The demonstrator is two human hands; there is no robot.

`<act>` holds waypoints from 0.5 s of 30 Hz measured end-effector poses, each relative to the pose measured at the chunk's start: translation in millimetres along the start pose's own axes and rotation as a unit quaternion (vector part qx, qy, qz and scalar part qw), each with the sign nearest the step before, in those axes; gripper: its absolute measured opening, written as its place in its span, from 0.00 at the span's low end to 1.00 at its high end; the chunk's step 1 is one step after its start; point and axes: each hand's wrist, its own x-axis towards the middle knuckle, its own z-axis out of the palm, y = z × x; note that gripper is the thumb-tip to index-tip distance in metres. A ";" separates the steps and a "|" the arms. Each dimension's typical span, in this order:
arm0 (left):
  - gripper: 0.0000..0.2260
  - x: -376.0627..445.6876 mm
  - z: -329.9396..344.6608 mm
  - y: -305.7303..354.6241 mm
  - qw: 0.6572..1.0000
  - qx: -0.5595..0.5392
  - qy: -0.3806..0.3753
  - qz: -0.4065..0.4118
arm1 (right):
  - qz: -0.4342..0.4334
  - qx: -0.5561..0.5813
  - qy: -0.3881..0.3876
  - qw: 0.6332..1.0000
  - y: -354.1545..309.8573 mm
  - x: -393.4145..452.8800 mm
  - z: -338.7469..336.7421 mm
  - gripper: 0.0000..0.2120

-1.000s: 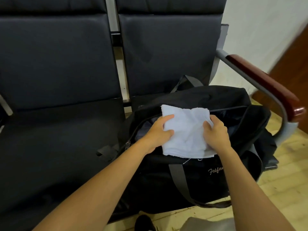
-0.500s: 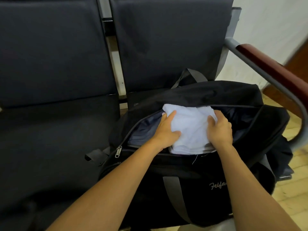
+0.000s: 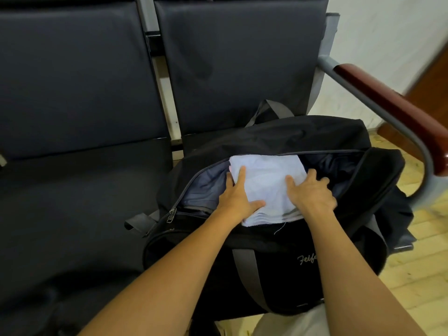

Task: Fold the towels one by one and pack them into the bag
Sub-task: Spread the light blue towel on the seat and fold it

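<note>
A folded white towel lies in the unzipped mouth of the black bag, centre of frame, its near edge overhanging the front lip. Packing of this towel is judged nearly complete; it needs pushing fully inside. A pale edge beneath it suggests another towel already packed. No unfolded towels are visible, so what remains cannot be determined. The left hand presses flat on the towel's left side, fingers straight. The right hand rests on its right edge, fingers spread, released.
</note>
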 end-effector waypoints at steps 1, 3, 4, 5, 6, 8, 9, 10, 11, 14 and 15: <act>0.51 -1.9 -2.5 -0.4 1.000 0.000 -0.015 -0.001 | -0.018 -0.011 0.022 1.000 -3.4 -4.1 1.7 0.29; 0.55 -8.3 -8.0 -1.6 0.999 0.017 -0.040 0.003 | -0.049 -0.049 0.075 0.995 -9.9 -14.8 4.3 0.28; 0.57 -10.8 -10.4 -1.9 0.998 0.034 -0.048 0.008 | -0.061 -0.062 0.096 0.992 -13.5 -19.2 6.0 0.27; 0.58 -14.9 -13.3 -2.4 0.997 0.055 -0.054 0.012 | -0.072 -0.064 0.108 0.990 -17.8 -24.5 6.7 0.26; 0.58 -19.3 -15.8 -1.6 0.995 0.078 -0.059 0.015 | -0.083 -0.061 0.109 0.989 -21.8 -28.4 7.7 0.25; 0.54 -31.7 -22.6 -0.9 0.992 0.108 -0.064 0.018 | -0.102 -0.046 0.098 0.989 -32.7 -39.5 9.2 0.22; 0.51 -36.2 -24.7 -1.4 0.992 0.103 -0.066 0.021 | -0.112 -0.036 0.087 0.989 -38.4 -45.3 9.5 0.21; 0.47 -42.9 -28.4 -2.8 0.994 0.089 -0.061 0.028 | -0.125 -0.024 0.078 0.989 -44.9 -53.1 9.8 0.20; 0.42 -47.6 -32.1 -5.5 0.995 0.074 -0.047 0.036 | -0.141 -0.010 0.071 0.987 -51.0 -60.8 10.5 0.20; 0.18 -60.7 -49.8 -13.9 0.996 0.056 0.037 0.064 | -0.185 0.031 0.049 0.981 -71.4 -83.2 12.6 0.18; 0.13 -66.6 -59.3 -17.6 0.995 0.055 0.065 0.060 | -0.198 0.049 0.040 0.978 -79.2 -92.2 13.3 0.17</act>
